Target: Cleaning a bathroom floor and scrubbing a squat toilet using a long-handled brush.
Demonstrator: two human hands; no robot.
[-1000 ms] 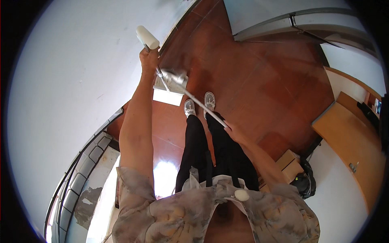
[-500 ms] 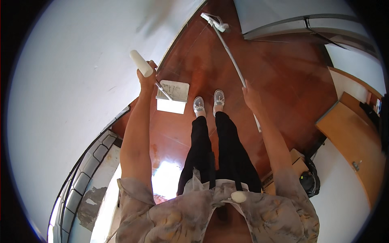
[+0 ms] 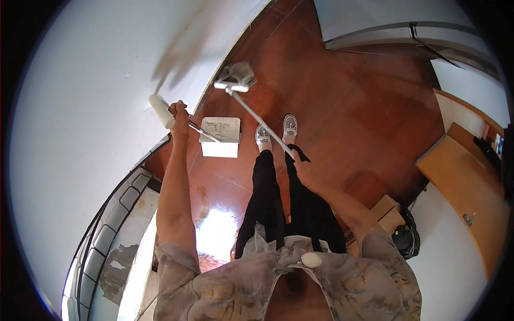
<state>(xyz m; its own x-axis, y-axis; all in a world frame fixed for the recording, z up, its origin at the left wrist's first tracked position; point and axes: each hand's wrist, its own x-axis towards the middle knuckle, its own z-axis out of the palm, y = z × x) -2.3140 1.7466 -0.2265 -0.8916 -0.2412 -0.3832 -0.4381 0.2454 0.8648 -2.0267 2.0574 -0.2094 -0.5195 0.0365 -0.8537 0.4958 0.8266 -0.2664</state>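
My left hand (image 3: 180, 122) is closed around the handle of a long-handled white dustpan (image 3: 220, 149), just below its thick cream grip end (image 3: 161, 112). The pan is down by the floor, left of my feet, with grey dirt marks inside. My right hand (image 3: 306, 170) grips the pole of a broom (image 3: 261, 124) in front of my thigh. The pole slants up and left to a white broom head (image 3: 234, 86), beyond the dustpan and near the wall. Greyish, blurry bristles or fluff show on the head; I cannot tell which.
A white wall (image 3: 101, 69) runs along the left, above the reddish-brown floor (image 3: 348, 101). A grey-white cabinet or appliance (image 3: 369, 21) stands at the far right. On the right are a wooden door (image 3: 460, 187), a cardboard box (image 3: 390, 214) and a black bag (image 3: 409, 235).
My right hand has swung the broom left and nearer, its head now beyond the dustpan by the wall. My left hand has moved slightly left and nearer, and the dustpan has shifted left a little.
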